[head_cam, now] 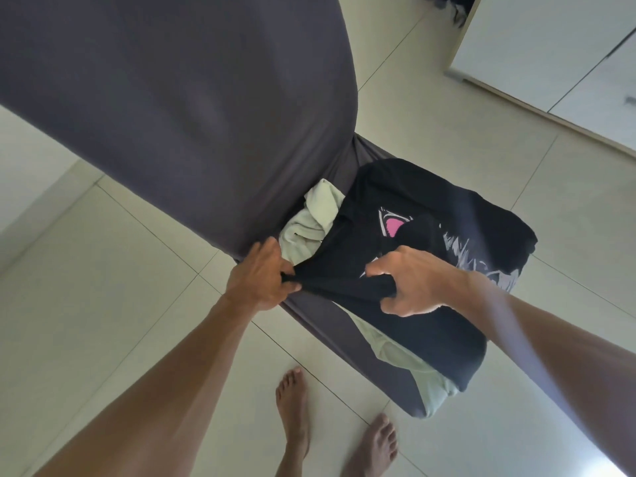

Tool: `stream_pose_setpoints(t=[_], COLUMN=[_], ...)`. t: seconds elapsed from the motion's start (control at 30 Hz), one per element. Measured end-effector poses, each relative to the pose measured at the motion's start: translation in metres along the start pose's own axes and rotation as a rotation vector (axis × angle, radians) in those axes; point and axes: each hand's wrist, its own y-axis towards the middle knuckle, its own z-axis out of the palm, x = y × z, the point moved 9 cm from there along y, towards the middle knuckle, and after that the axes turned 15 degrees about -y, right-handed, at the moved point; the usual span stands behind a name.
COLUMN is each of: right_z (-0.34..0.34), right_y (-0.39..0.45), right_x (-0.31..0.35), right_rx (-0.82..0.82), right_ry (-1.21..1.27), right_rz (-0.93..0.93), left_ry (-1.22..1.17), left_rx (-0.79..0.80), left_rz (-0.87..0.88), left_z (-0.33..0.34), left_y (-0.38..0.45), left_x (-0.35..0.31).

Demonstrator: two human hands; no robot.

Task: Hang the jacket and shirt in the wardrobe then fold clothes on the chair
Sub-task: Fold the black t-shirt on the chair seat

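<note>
Left hand (261, 275) and right hand (413, 282) each clenched the near edge of the black t-shirt (413, 215), spread over the chair (192, 125) seat. Pale green garment (311, 225) lay beneath, beyond the left hand; lifting could drag it floorward.

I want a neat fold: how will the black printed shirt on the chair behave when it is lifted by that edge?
The black shirt will probably hang limp: it bunches where the left hand and right hand grip it. It looks light. It may drag the pale green garment beneath it.
</note>
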Motion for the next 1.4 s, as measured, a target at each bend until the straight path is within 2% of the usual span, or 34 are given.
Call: stream_pose_setpoints(t=[0.1, 0.2, 0.27, 0.43, 0.57, 0.67, 0.8, 0.87, 0.97, 1.1, 1.23, 1.4], right_z=[0.005, 0.01, 0.011, 0.018, 0.024, 0.029, 0.044, 0.036, 0.007, -0.021, -0.029, -0.046], right_y=[-0.002, 0.001, 0.001, -0.007, -0.017, -0.023, -0.039, -0.036, -0.013, 0.012, 0.021, 0.028], right_x=[0.007, 0.022, 0.031, 0.017, 0.004, 0.021, 0.033, 0.017, -0.024, -0.063, -0.079, -0.088], right_rx=[0.116, 0.18, 0.222, 0.469, 0.629, 0.717, 0.872, 0.798, 0.488, 0.086, -0.106, -0.266], right_ry=[0.027, 0.12, 0.16, 0.085, 0.035, 0.061, -0.003, -0.013, 0.028, -0.17, -0.11, 0.051], right_rz=[0.008, -0.016, -0.024, 0.067, 0.159, 0.113, 0.092, 0.175, 0.341, 0.501, 0.602, 0.647], left_ry=[0.048, -0.053, -0.102, -0.078, -0.009, 0.045, -0.018, -0.093, -0.244, -0.514, -0.689, -0.78], left_rx=[0.007, 0.02, 0.073, 0.143, 0.177, 0.19, 0.228, 0.24, 0.23, 0.123, 0.014, -0.022], left_rz=[0.055, 0.227, 0.272, 0.095, 0.032, 0.036, 0.006, -0.041, -0.167, -0.367, -0.458, -0.503], left_z=[0.002, 0.011, 0.02, 0.025, 0.026, 0.029, 0.029, 0.028, 0.033, 0.041, 0.043, 0.044], left_y=[-0.008, -0.013, -0.016, -0.021, -0.019, -0.017, -0.014, -0.012, -0.009, -0.011, -0.015, -0.018], left_x=[-0.003, -0.024, -0.03, 0.004, 0.005, -0.002, 0.005, 0.013, 0.023, 0.038, 0.045, 0.048])
